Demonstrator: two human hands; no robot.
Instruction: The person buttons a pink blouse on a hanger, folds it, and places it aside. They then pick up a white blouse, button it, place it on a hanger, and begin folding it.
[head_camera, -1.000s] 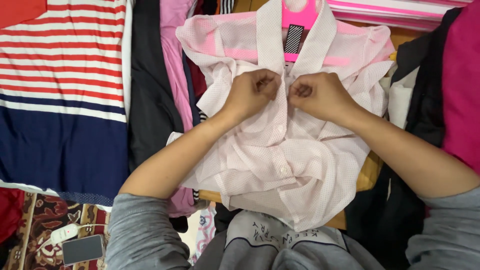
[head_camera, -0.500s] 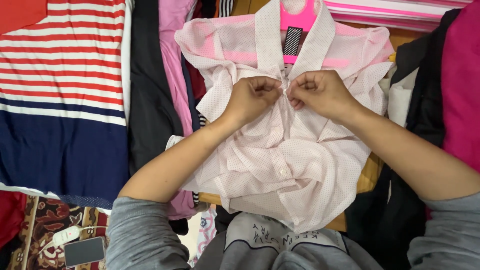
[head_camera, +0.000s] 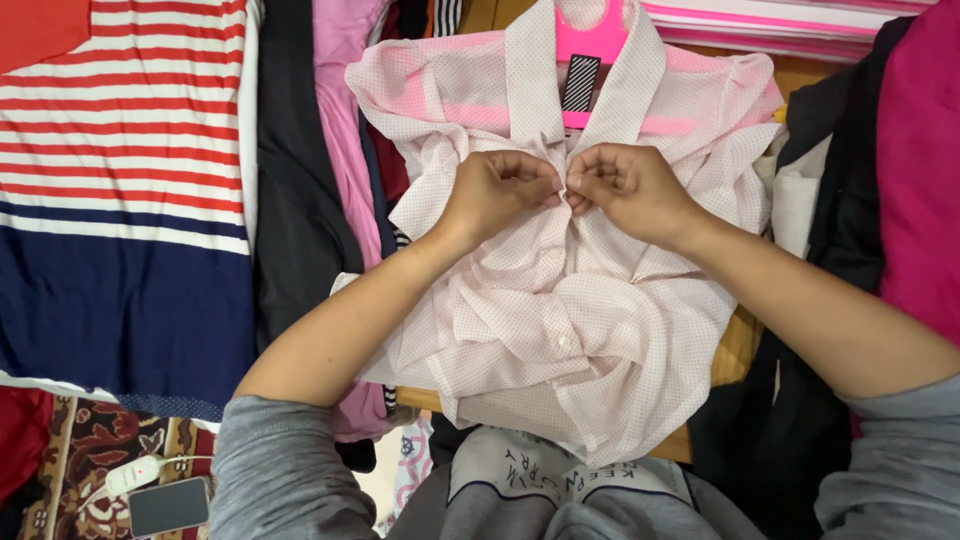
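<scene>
A pale pink dotted shirt (head_camera: 560, 330) hangs on a bright pink hanger (head_camera: 590, 60) in front of me. My left hand (head_camera: 495, 190) and my right hand (head_camera: 625, 185) meet at the shirt's front just under the collar. Both pinch the fabric edges of the placket, fingertips almost touching. The lower part of the shirt hangs loose and rumpled, with one small button (head_camera: 563, 342) visible.
A red, white and navy striped garment (head_camera: 120, 200) hangs at left, next to a black one (head_camera: 295, 180) and a pink one (head_camera: 340, 60). Dark and magenta clothes (head_camera: 915, 160) hang at right. A phone (head_camera: 168, 506) and white charger (head_camera: 135, 474) lie on a patterned rug.
Both hands have moved up the shirt front toward the collar and drawn closer together. The shirt stays on the hanger.
</scene>
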